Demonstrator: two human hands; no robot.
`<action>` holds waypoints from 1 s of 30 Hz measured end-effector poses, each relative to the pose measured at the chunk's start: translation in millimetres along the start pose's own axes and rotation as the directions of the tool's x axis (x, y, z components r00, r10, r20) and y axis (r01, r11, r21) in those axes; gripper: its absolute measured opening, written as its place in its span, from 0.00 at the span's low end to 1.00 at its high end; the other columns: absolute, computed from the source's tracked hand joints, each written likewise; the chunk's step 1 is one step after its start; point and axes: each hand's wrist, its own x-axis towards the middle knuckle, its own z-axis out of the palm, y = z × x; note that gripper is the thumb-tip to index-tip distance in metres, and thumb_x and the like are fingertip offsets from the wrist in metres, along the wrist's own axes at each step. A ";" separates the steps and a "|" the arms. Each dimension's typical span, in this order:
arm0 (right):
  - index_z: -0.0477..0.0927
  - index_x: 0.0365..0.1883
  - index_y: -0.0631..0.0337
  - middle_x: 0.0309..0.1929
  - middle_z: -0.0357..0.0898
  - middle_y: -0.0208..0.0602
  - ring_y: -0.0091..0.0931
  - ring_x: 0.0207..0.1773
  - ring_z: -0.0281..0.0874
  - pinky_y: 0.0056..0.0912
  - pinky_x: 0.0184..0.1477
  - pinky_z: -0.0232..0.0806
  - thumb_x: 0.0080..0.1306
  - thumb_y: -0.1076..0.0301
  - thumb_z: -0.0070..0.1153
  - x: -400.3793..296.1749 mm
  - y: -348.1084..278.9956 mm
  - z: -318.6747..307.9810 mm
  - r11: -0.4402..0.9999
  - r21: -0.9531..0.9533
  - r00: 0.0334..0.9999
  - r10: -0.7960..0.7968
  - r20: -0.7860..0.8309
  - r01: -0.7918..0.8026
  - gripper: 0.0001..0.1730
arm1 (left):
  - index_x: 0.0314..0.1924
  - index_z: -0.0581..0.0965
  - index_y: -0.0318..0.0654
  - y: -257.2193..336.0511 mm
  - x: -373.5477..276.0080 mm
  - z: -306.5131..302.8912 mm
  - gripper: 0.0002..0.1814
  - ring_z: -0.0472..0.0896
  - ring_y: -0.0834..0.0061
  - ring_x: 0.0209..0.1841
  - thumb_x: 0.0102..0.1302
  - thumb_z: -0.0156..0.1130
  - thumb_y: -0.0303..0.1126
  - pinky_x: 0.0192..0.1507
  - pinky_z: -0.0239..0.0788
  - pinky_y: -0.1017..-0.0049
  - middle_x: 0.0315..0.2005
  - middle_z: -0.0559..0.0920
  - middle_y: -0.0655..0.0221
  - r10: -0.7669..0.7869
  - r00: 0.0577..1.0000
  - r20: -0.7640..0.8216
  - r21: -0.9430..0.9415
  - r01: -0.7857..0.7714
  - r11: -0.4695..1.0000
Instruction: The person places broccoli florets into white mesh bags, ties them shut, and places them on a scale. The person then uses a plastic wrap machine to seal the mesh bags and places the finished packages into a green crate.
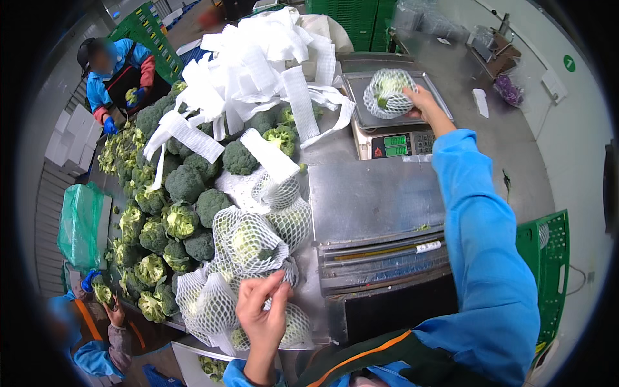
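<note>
My right hand (424, 105) grips the side of a broccoli head in a white foam net (388, 94). That netted head is over the steel pan of a digital scale (432, 89); whether it bears on the pan cannot be told. My left hand (263, 305) is above a pile of netted broccoli (251, 242), its fingers curled together and nothing visible in them. Bare broccoli heads (185, 184) are heaped left of the pile, some with cut stems upward. White foam net sleeves (261, 63) lie in a large heap behind, a few draped over the broccoli.
A stainless-steel wrapping machine (377, 198) stands in front of the scale. Co-workers, one person (118, 72) at the far left and another person (92, 334) at the near left, each hold broccoli. A green crate (544, 275) is at my right; a bagged purple vegetable (508, 91) lies by the wall.
</note>
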 end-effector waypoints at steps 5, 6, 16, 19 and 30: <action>0.60 0.59 0.62 0.51 0.70 0.40 0.26 0.44 0.71 0.26 0.29 0.67 0.55 0.49 0.55 -2.8 1.7 -37.0 0.941 -0.305 0.936 -0.232 -0.265 0.146 0.39 | 0.36 0.77 0.33 -1.7 11.3 -15.8 0.06 0.69 0.87 0.13 0.59 0.54 0.20 0.12 0.56 0.88 0.20 0.68 0.73 -0.055 0.996 -0.074 0.146 0.066 0.987; 0.66 0.55 0.64 0.45 0.74 0.40 0.23 0.40 0.72 0.23 0.31 0.67 0.58 0.55 0.51 -20.2 -11.1 -51.8 0.938 -0.187 0.917 -0.331 -0.224 0.293 0.30 | 0.36 0.76 0.33 0.8 11.0 -25.3 0.06 0.66 0.88 0.11 0.63 0.50 0.23 0.10 0.52 0.87 0.16 0.66 0.75 -0.121 0.981 -0.150 0.109 0.138 0.984; 0.75 0.41 0.65 0.19 0.67 0.21 0.13 0.20 0.65 0.13 0.18 0.56 0.63 0.64 0.49 -130.4 -21.5 -179.0 0.893 0.272 0.892 -0.241 -0.382 0.358 0.13 | 0.36 0.75 0.31 25.8 23.5 15.4 0.10 0.68 0.85 0.27 0.53 0.61 0.21 0.34 0.61 0.83 0.21 0.72 0.73 -0.292 0.857 0.424 -0.306 0.439 0.845; 0.75 0.40 0.65 0.18 0.64 0.20 0.13 0.18 0.60 0.15 0.18 0.52 0.63 0.63 0.50 -123.8 -9.5 -177.3 0.891 0.275 0.876 -0.225 -0.426 0.362 0.14 | 0.37 0.79 0.34 32.3 -8.5 17.0 0.15 0.73 0.80 0.24 0.45 0.68 0.23 0.31 0.65 0.80 0.19 0.75 0.73 -0.284 0.553 0.783 -0.203 0.660 0.724; 0.68 0.44 0.61 0.35 0.65 0.30 0.18 0.32 0.62 0.23 0.29 0.58 0.58 0.58 0.56 -41.6 -5.8 -126.3 0.941 0.133 0.890 -0.238 -0.389 0.310 0.21 | 0.30 0.78 0.30 52.1 -31.8 -7.2 0.10 0.77 0.66 0.31 0.61 0.53 0.29 0.38 0.68 0.70 0.28 0.80 0.59 -0.229 0.511 0.829 -0.042 0.463 0.885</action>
